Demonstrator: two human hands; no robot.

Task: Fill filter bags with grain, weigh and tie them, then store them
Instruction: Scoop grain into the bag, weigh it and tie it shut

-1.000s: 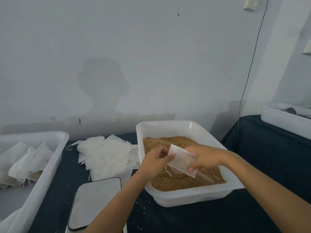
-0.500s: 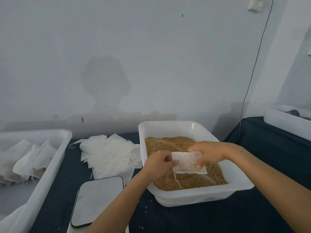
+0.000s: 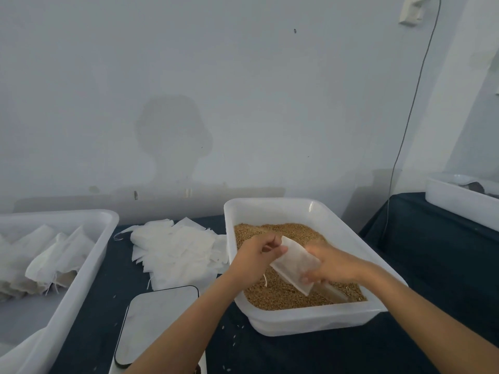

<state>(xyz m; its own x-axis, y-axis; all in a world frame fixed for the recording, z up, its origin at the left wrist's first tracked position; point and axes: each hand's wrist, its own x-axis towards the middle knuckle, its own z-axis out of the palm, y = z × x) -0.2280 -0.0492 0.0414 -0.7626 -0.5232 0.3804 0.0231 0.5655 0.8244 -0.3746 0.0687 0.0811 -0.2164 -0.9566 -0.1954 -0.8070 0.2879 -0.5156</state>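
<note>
A white filter bag (image 3: 294, 265) hangs tilted over the brown grain (image 3: 286, 292) in a white tub (image 3: 270, 209). My left hand (image 3: 256, 255) pinches its upper left corner between thumb and fingers. My right hand (image 3: 329, 264) grips the bag's right side, fingers curled over it. A drawstring (image 3: 265, 279) dangles below the left hand. A clear scoop (image 3: 334, 291) lies partly buried in the grain under the bag. A pile of flat unfilled bags (image 3: 175, 249) lies on the dark cloth left of the tub.
A scale with a pale platform (image 3: 156, 319) sits at the front, left of the tub. A large white bin (image 3: 89, 255) at far left holds filled bags (image 3: 54, 255). Another white tub (image 3: 459, 203) stands on the table at right. A cable (image 3: 405, 130) hangs down the wall.
The bag has turned from level to slanting down toward the right. My right hand has dropped lower along the bag's right side; the left hand has risen slightly.
</note>
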